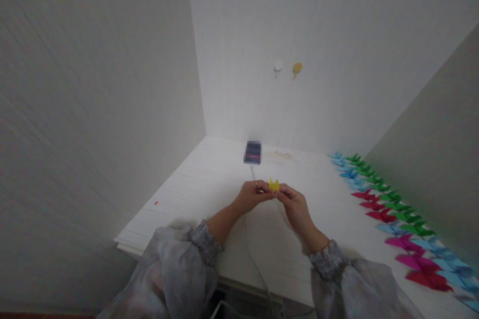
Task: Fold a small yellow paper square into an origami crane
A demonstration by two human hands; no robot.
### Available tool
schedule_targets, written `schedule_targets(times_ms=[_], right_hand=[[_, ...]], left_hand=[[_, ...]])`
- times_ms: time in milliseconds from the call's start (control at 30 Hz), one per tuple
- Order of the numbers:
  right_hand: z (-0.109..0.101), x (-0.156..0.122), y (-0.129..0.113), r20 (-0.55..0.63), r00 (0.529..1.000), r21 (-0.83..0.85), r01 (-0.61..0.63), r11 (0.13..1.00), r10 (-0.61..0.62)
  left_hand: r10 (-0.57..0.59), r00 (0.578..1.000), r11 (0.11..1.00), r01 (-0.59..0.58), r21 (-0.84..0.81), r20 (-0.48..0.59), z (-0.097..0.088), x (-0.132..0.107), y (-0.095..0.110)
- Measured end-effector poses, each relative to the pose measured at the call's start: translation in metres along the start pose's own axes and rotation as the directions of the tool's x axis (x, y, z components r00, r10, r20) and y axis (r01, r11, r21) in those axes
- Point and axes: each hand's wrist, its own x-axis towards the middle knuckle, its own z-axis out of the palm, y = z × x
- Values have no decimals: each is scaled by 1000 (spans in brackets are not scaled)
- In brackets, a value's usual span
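Observation:
A small yellow folded paper piece (274, 185) is held just above the white table (209, 179), near its middle. My left hand (251, 194) pinches its left side with closed fingertips. My right hand (294, 203) pinches its right side the same way. Both wrists wear grey gathered sleeves. The paper shows two upward points between the fingertips.
Rows of folded paper shapes (389, 209) in blue, green, red and magenta run along the table's right edge. A dark phone (253, 152) stands at the back with a cable (250, 249) trailing to the front edge. Two hooks (287, 68) hang on the wall. A tiny red scrap (156, 203) lies left.

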Motion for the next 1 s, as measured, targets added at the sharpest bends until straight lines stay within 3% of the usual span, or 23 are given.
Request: schedule_targets(times_ms=[233,533,833,1000], right_hand=[[0,0,-2,-18,1000,-1,1,1000,-1],[2,-1,-5,-77,994,-135,60,989,-71],[6,-2,-2,-132,991,23,4,1000,-1],[7,-1,-1,-139,990,-1,-21,1000,21]], left_hand=[[28,999,999,-29,-29,-21,3,-2,4],[-44,996,993,35,-110,-82,6,-3,11],[-15,996,985,-2,-175,-94,7,-3,13],[-36,996,983,21,-184,-79,5,-2,10]])
